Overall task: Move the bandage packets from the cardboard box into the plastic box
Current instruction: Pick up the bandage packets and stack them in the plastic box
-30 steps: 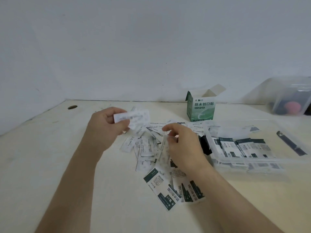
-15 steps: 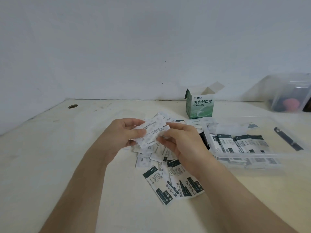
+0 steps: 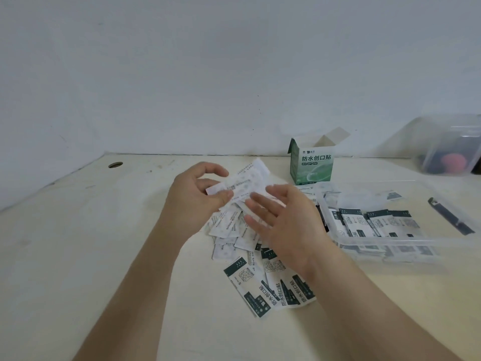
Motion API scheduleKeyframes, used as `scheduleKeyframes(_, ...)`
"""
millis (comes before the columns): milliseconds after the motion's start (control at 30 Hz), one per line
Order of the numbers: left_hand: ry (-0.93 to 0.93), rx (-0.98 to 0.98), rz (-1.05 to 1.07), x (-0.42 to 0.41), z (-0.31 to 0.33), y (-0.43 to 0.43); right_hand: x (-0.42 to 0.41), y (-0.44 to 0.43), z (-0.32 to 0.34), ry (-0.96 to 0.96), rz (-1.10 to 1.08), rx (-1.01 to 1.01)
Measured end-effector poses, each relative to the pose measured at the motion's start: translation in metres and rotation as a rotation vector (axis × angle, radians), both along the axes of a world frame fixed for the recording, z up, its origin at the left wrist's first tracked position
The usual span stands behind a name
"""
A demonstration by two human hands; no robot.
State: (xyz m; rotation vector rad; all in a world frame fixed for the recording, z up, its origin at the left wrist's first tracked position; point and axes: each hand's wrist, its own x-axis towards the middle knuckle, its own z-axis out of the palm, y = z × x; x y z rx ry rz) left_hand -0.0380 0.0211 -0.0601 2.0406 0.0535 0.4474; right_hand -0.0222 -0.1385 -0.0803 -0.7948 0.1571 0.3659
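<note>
My left hand (image 3: 197, 196) pinches a small stack of white bandage packets (image 3: 247, 181) held above the table. Just right of that stack, my right hand (image 3: 283, 225) hovers with its fingers spread and nothing in it. Under both hands lies a loose pile of bandage packets (image 3: 268, 280), white with dark green ends. The green and white cardboard box (image 3: 311, 164) stands behind the pile with its top flaps open. To the right sits the clear plastic box (image 3: 390, 241), holding several packets (image 3: 374, 225).
A dark flat tool (image 3: 450, 216) lies on the far side of the plastic box. Another clear container (image 3: 453, 144) with a red ball inside stands at the back right. A round hole (image 3: 115, 164) marks the table's back left. The wall runs close behind.
My right hand brought a packet to the stack in my left hand, then let go and opened. The left hand now holds a thicker stack, raised a little.
</note>
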Motion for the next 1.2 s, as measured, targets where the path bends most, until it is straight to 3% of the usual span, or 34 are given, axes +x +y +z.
scheduleKeyframes(67, -0.082, 0.237, -0.014, -0.002, 0.0, -0.01, -0.002, 0.002, 0.001, -0.05, 0.108, 0.006)
scheduleKeyframes(133, -0.073, 0.406, -0.165, -0.004, -0.004, -0.029, -0.003, 0.005, 0.002, -0.159, 0.094, -0.044)
scheduleKeyframes(233, 0.101, 0.341, -0.343, -0.004, -0.002, -0.035, -0.001, 0.007, 0.0, -0.23, -0.077, -0.337)
scheduleKeyframes(300, 0.125, 0.278, -0.229, -0.001, -0.004, -0.026, 0.002, 0.003, -0.003, -0.278, -0.142, -0.503)
scheduleKeyframes(400, 0.29, 0.702, 0.06, 0.006, -0.021, -0.023, 0.004, 0.0, -0.006, -0.313, -0.167, -0.662)
scheduleKeyframes(500, 0.495, 0.944, 0.054, 0.007, -0.031, -0.039, 0.005, 0.0, -0.004, -0.301, -0.136, -0.699)
scheduleKeyframes(667, 0.314, 0.972, 0.054, 0.003, -0.025, -0.041, 0.008, -0.001, -0.005, -0.305, -0.064, -0.764)
scheduleKeyframes(733, 0.312, 0.895, 0.016, 0.004, -0.024, -0.035, 0.009, -0.003, -0.007, -0.333, -0.026, -0.84)
scheduleKeyframes(900, 0.351, 0.372, -0.005, 0.007, -0.015, -0.014, 0.012, -0.004, -0.017, -0.388, 0.044, -0.968)
scheduleKeyframes(1033, 0.293, -0.034, 0.048, 0.01, -0.011, -0.003, 0.008, -0.006, -0.012, -0.345, 0.052, -0.8)
scheduleKeyframes(1133, 0.297, -0.391, -0.076, 0.006, -0.007, -0.016, 0.002, -0.006, -0.006, -0.307, 0.079, -0.572)
scheduleKeyframes(1200, 0.296, -0.44, -0.104, 0.005, -0.008, -0.025, 0.002, -0.004, -0.008, -0.315, 0.06, -0.535)
